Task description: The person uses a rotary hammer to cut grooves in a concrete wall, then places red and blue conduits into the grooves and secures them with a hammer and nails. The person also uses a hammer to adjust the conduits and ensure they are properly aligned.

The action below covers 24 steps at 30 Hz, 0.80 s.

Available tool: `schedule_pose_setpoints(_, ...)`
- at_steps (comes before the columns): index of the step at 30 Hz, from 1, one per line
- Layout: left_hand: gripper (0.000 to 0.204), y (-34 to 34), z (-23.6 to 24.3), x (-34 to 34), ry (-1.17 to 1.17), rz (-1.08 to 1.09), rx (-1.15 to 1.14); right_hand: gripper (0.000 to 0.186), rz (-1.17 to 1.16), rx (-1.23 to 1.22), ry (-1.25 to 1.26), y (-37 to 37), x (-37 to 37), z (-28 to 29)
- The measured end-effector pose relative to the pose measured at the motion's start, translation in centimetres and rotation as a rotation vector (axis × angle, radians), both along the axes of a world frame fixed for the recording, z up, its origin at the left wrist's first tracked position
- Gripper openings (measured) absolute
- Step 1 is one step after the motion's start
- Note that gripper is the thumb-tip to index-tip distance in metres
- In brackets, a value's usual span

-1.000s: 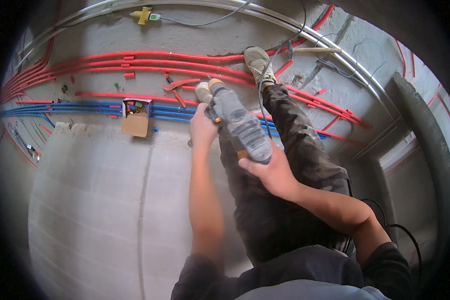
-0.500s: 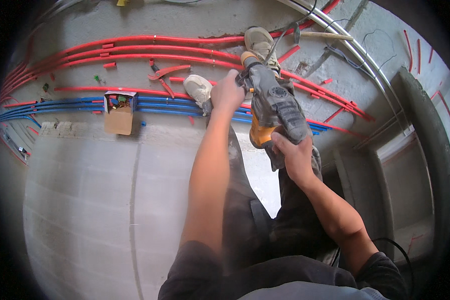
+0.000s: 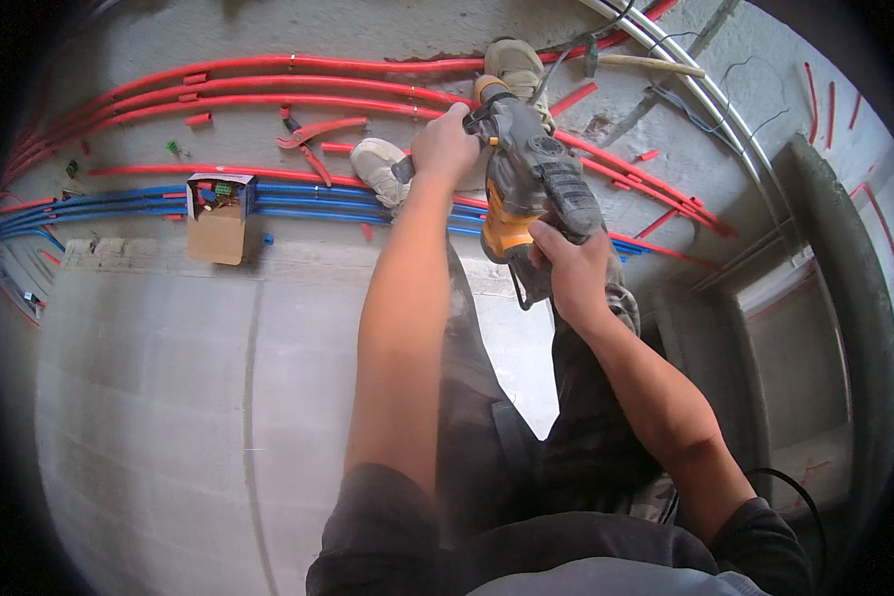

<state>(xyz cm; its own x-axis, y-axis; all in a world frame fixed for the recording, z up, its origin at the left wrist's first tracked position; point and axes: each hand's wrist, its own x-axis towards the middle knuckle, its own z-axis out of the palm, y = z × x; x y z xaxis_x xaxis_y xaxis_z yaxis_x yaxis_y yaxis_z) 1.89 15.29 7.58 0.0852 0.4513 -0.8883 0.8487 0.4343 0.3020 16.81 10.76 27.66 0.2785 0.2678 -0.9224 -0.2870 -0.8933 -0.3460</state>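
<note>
A dusty grey-and-orange rotary hammer drill (image 3: 526, 174) is held in front of my legs, its nose pointing away from me toward my far shoe. My left hand (image 3: 445, 147) is wrapped round the side handle near the drill's front. Its rear end is gripped by my right hand (image 3: 573, 263), thumb on top near the orange housing. The tip of the drill lies close to the shoe (image 3: 515, 62), and whether a bit is fitted cannot be made out. Beyond my left hand, the other light shoe (image 3: 379, 171) stands beside red pipes.
Curved red pipes (image 3: 238, 100) and blue pipes (image 3: 313, 201) run across the floor. A pipe cutter with red handles (image 3: 320, 134) and an open cardboard box (image 3: 216, 238) of small parts lie at left. Pale conduits (image 3: 690, 74) cross the far right, near a concrete ledge (image 3: 834, 238).
The drill and both hands have shifted slightly left in the view, and the floor things have shifted left and up with it. Both hands keep their grip.
</note>
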Motion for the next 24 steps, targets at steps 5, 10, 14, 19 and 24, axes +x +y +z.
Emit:
schedule_pose_setpoints(5,0.036,-0.2,-0.7,0.5,0.018,-0.027,-0.005,0.02,0.009,0.006,0.003,-1.1,0.8,-1.4)
schedule_pose_setpoints(10,0.038,-0.3,-0.9,0.6,0.034,-0.038,-0.035,0.018,0.046,-0.016,-0.049,-2.2,0.5,-1.9)
schedule_pose_setpoints(14,0.041,-0.5,-1.3,0.5,0.05,-0.058,-0.06,0.016,-0.007,0.003,-0.011,-3.0,-0.3,-2.0)
schedule_pose_setpoints(19,0.035,-1.5,-1.9,0.2,0.052,-0.072,-0.016,0.017,0.006,-0.037,-0.042,-3.0,-1.2,-1.9)
schedule_pose_setpoints(24,0.033,-2.4,-2.9,-0.2,0.024,-0.083,0.034,0.017,0.093,0.011,-0.106,-3.2,-2.2,-2.8)
